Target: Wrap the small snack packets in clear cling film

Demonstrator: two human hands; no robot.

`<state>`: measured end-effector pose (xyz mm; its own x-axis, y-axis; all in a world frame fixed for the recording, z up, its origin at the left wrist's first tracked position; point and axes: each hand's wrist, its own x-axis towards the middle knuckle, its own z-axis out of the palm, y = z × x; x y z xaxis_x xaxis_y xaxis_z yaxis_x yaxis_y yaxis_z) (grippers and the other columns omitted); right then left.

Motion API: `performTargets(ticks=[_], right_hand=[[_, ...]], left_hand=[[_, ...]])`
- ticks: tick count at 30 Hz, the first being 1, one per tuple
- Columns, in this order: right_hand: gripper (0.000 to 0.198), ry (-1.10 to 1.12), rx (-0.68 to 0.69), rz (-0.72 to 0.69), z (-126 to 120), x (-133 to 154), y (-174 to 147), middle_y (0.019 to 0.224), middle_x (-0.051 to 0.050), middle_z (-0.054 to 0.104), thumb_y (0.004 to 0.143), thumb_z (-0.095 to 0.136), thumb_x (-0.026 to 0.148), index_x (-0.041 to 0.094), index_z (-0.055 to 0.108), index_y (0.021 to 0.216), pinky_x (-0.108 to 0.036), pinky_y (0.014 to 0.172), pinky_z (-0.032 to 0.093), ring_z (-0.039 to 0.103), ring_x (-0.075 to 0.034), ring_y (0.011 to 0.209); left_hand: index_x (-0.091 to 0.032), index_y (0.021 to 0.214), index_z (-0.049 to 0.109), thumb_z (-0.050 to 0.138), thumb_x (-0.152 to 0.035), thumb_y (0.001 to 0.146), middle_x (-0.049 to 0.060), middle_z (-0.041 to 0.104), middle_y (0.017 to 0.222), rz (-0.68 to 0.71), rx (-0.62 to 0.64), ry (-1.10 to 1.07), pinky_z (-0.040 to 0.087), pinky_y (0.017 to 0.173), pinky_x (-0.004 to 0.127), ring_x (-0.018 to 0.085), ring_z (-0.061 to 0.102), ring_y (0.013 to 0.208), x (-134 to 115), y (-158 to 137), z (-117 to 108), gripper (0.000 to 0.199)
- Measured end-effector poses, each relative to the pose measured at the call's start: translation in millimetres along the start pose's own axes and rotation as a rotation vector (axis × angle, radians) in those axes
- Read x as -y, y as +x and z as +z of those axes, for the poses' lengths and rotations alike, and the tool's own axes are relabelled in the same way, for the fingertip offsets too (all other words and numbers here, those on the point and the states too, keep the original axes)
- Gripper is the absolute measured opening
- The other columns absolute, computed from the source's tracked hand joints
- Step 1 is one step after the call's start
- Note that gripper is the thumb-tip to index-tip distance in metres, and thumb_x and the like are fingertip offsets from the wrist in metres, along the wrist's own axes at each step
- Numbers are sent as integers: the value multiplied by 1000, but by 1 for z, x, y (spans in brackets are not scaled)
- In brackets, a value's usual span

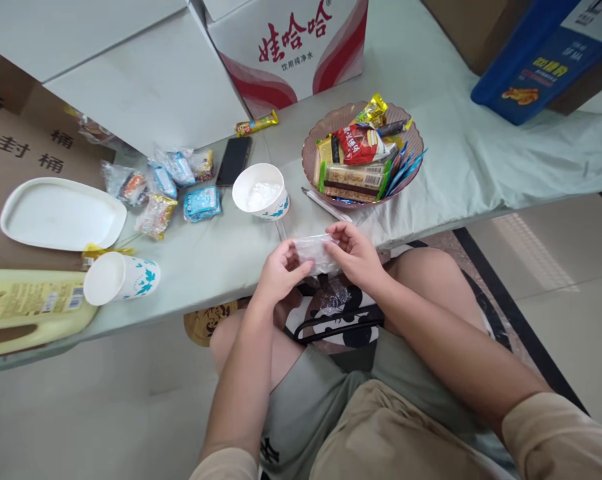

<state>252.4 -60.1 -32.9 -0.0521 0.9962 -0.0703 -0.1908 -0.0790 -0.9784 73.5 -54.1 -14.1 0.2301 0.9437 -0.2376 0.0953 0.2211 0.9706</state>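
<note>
Between both hands, just off the table's front edge, is a clear crinkled plastic bag (pixel 315 251). My left hand (pixel 282 270) pinches its left end between thumb and fingers. At its right end, my right hand (pixel 353 252) grips it the same way. Loose film hangs below, over my lap. Closest beyond the hands stands a paper cup (pixel 275 208) with a blue-green leaf print and crumpled clear plastic inside. A pink scalloped bowl (pixel 311 150) to the right is full of wrapped snacks. A thin white, pen-like object (pixel 328 205) lies beside the bowl.
Left on the table are a dark phone (pixel 234 161), several wrapped snacks (pixel 202 203), a white tray (pixel 63 213), a tipped stack of paper cups (pixel 123 277) and a yellow jug (pixel 35 307). White boxes (pixel 291 53) stand behind; a blue container (pixel 535 67) is at right.
</note>
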Motion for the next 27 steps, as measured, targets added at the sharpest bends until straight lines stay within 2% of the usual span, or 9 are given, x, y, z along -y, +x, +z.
performTargets(ticks=[3, 7, 11, 14, 16, 18, 21, 25, 27], right_hand=[[26, 6, -32, -20, 4, 2, 7, 96, -3, 62, 84, 62, 42, 23, 53, 101, -29, 73, 50, 60, -14, 81], [21, 14, -48, 12, 8, 6, 11, 92, -1, 62, 86, 57, 39, 23, 52, 98, -29, 72, 50, 60, -13, 77], [16, -26, -50, 4, 9, 5, 10, 83, 0, 59, 87, 52, 36, 22, 54, 96, -30, 72, 47, 56, -13, 74], [16, -35, -38, -2, 9, 5, 9, 81, 1, 58, 89, 51, 36, 22, 55, 95, -29, 71, 46, 54, -14, 73], [16, -32, -35, -3, 9, 6, 9, 80, 1, 58, 89, 51, 37, 22, 55, 95, -29, 69, 44, 53, -13, 72], [17, -20, -24, 7, 9, 7, 9, 78, 2, 57, 88, 50, 38, 22, 55, 93, -28, 66, 43, 52, -12, 68], [18, 5, 10, 38, 9, 10, 9, 73, 3, 56, 87, 50, 39, 22, 55, 91, -27, 61, 40, 49, -12, 63], [18, 13, 18, 56, 7, 14, 8, 68, 4, 54, 86, 50, 39, 22, 55, 88, -27, 59, 39, 49, -12, 60], [18, 12, 17, 60, 6, 17, 8, 66, 4, 54, 86, 50, 39, 21, 55, 88, -26, 58, 37, 49, -12, 60]], left_hand=[[-20, 99, 59, 89, -46, 63, 3, 71, 91, 96, -209, -11, 52, 74, 24, 14, 66, 78, 6, 5, -8, 54], [-23, 89, 51, 86, -45, 66, -4, 61, 84, 342, -562, 4, 49, 75, 21, 10, 60, 75, 0, 10, -26, 48], [-22, 84, 48, 76, -29, 72, -4, 52, 80, 582, -860, 269, 44, 71, 21, 10, 52, 73, -41, 20, -45, 31], [-21, 73, 47, 68, -15, 67, -4, 44, 70, 622, -889, 675, 39, 65, 24, 11, 44, 66, -84, 38, -54, 22], [-21, 72, 49, 64, -10, 64, -4, 44, 65, 493, -738, 958, 38, 66, 27, 12, 41, 61, -105, 57, -56, 21], [-22, 73, 54, 65, -7, 60, -2, 48, 64, 317, -522, 1170, 42, 72, 31, 17, 49, 66, -115, 81, -56, 22], [-23, 62, 53, 69, -6, 51, 0, 48, 58, 29, -279, 1313, 46, 78, 34, 26, 60, 76, -115, 116, -56, 26], [-20, 58, 58, 69, -18, 57, 2, 56, 59, -375, 105, 1252, 52, 77, 32, 25, 65, 77, -116, 143, -61, 12], [-18, 69, 65, 65, -19, 62, 2, 62, 66, -515, 169, 1111, 54, 78, 31, 21, 66, 77, -119, 148, -63, 8]])
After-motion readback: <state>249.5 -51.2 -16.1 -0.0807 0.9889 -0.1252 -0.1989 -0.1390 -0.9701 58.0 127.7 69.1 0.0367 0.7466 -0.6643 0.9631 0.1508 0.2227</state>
